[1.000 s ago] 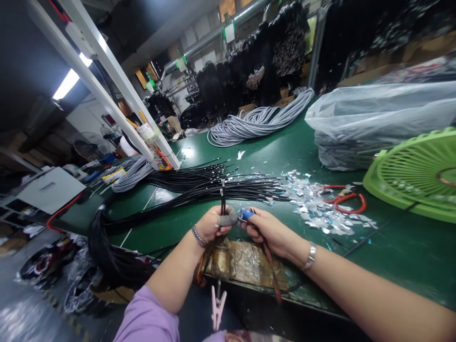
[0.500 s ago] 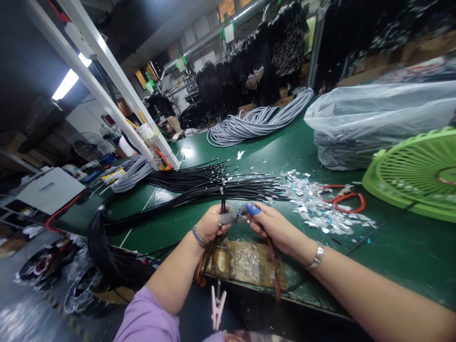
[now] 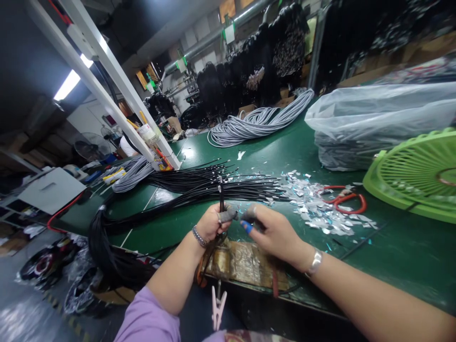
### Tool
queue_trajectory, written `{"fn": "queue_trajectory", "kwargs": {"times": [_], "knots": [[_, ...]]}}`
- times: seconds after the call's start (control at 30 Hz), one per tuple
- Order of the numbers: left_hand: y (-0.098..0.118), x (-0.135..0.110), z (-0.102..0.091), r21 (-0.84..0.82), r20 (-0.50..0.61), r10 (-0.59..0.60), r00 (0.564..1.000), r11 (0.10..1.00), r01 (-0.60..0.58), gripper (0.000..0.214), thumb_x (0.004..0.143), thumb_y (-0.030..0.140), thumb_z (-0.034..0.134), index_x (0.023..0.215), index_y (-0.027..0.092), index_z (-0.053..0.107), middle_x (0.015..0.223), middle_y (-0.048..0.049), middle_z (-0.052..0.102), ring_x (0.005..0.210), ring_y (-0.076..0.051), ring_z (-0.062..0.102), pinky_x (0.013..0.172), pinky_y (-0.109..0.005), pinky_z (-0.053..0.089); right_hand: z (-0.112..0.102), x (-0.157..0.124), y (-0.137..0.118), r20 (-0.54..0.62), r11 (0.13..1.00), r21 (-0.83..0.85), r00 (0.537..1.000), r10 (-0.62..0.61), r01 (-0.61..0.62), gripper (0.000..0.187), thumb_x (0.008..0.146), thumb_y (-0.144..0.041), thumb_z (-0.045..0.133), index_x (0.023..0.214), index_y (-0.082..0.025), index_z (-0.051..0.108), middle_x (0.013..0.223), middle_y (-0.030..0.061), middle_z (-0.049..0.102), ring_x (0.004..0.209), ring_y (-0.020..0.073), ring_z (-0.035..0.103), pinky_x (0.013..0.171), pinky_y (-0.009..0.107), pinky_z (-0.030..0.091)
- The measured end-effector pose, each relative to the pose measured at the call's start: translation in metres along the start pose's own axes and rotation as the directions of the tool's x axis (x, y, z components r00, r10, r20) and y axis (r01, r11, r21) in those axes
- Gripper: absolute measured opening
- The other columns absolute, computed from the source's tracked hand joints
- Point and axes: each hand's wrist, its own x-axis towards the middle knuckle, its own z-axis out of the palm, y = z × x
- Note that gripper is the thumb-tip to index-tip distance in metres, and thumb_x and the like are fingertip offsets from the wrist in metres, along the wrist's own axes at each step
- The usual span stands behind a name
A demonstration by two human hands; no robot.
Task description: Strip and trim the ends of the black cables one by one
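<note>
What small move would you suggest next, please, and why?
Perhaps bring the right hand in to the left hand's fingertips: the left hand grips black cable ends upright, while the right hand sits just beside it, apart from those cable ends.

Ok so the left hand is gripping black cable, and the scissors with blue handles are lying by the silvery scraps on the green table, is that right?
Not quite: the scissors' handles are red, as the head view shows. The left hand is gripping black cable, and the silvery scraps do lie by them on the green table.
</note>
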Motion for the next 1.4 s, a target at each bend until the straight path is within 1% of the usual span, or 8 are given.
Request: {"fn": "queue_trajectory", "kwargs": {"times": [0.13, 0.37, 0.47, 0.63, 0.83, 0.97, 1.17, 1.4], "knots": [[0.001, 0.000, 0.000, 0.025, 0.012, 0.001, 1.000, 1.000, -0.001, 0.055, 0.052, 0.062, 0.077, 0.067, 0.017, 0.049, 0.036, 0.0105, 0.037, 0.027, -0.002, 0.021, 0.031, -0.018, 0.010, -0.001, 0.002, 0.006, -0.064, 0.994, -0.020, 0.992, 0.107, -0.108, 0.011, 0.083, -0.031, 0.054, 0.081, -0.021, 0.056, 0.068, 0.0019, 0.057, 0.058, 0.0159, 0.051, 0.052, 0.027, 0.039], [0.003, -0.003, 0.002, 0.065, 0.045, -0.063, 0.997, 0.996, 0.060, 0.056, 0.048, 0.058, 0.081, 0.067, 0.015, 0.050, 0.038, 0.0101, 0.038, 0.029, -0.002, 0.022, 0.031, -0.018, 0.010, -0.005, 0.009, 0.005, 0.156, 0.964, 0.193, 0.976, 0.151, -0.180, 0.017, 0.082, -0.027, 0.050, 0.068, -0.022, 0.059, 0.066, 0.0027, 0.058, 0.065, 0.0175, 0.051, 0.061, 0.030, 0.040], [0.003, -0.003, 0.000, 0.051, 0.065, -0.065, 0.996, 0.997, 0.062, 0.053, 0.048, 0.055, 0.081, 0.066, 0.015, 0.051, 0.039, 0.0093, 0.039, 0.029, -0.001, 0.024, 0.031, -0.018, 0.011, -0.011, 0.014, 0.013, 0.222, 0.800, 0.448, 0.916, 0.333, -0.399, 0.023, 0.075, -0.041, 0.061, 0.063, -0.022, 0.057, 0.064, 0.0011, 0.059, 0.061, 0.0160, 0.050, 0.058, 0.030, 0.040], [0.001, -0.001, -0.006, -0.023, 0.045, 0.000, 0.999, 1.000, 0.001, 0.049, 0.054, 0.052, 0.079, 0.067, 0.014, 0.052, 0.039, 0.0097, 0.038, 0.029, -0.001, 0.022, 0.032, -0.017, 0.010, -0.020, 0.021, 0.027, 0.120, 0.402, 0.734, 0.687, 0.717, -0.548, 0.034, 0.061, -0.049, 0.072, 0.065, -0.022, 0.052, 0.054, -0.0054, 0.048, 0.043, 0.0077, 0.031, 0.040, 0.023, 0.024], [0.002, -0.002, -0.005, -0.004, 0.061, -0.022, 0.998, 1.000, 0.022, 0.049, 0.054, 0.053, 0.079, 0.068, 0.015, 0.051, 0.037, 0.0107, 0.036, 0.028, -0.001, 0.022, 0.032, -0.017, 0.010, -0.011, 0.019, 0.009, 0.219, 0.671, 0.560, 0.869, 0.444, -0.485, 0.029, 0.067, -0.049, 0.068, 0.070, -0.021, 0.062, 0.071, 0.0023, 0.065, 0.068, 0.0181, 0.057, 0.064, 0.031, 0.047], [0.004, -0.003, -0.001, 0.046, 0.074, -0.065, 0.995, 0.997, 0.061, 0.053, 0.050, 0.055, 0.081, 0.066, 0.014, 0.051, 0.038, 0.0099, 0.037, 0.029, -0.001, 0.024, 0.031, -0.017, 0.010, -0.006, 0.013, 0.006, 0.228, 0.830, 0.419, 0.927, 0.297, -0.368, 0.021, 0.079, -0.039, 0.056, 0.076, -0.021, 0.066, 0.078, 0.0046, 0.070, 0.073, 0.0202, 0.059, 0.070, 0.034, 0.047], [0.003, -0.003, -0.001, 0.065, 0.059, -0.077, 0.995, 0.995, 0.073, 0.055, 0.047, 0.055, 0.082, 0.066, 0.015, 0.049, 0.038, 0.0092, 0.040, 0.028, -0.001, 0.025, 0.029, -0.017, 0.011, -0.009, 0.010, 0.010, 0.233, 0.973, 0.160, 0.964, 0.126, -0.165, 0.017, 0.084, -0.026, 0.049, 0.071, -0.022, 0.059, 0.066, 0.0031, 0.061, 0.062, 0.0175, 0.051, 0.061, 0.030, 0.040], [0.006, -0.005, 0.003, 0.223, 0.021, -0.050, 0.999, 0.974, 0.044, 0.052, 0.051, 0.056, 0.080, 0.063, 0.016, 0.049, 0.040, 0.0079, 0.043, 0.029, -0.003, 0.030, 0.029, -0.017, 0.018, -0.018, 0.010, 0.005, 0.304, 0.987, -0.148, 0.947, 0.104, -0.061, 0.014, 0.075, -0.011, 0.050, 0.067, -0.021, 0.053, 0.069, 0.0037, 0.057, 0.064, 0.0177, 0.050, 0.059, 0.029, 0.035]]}}
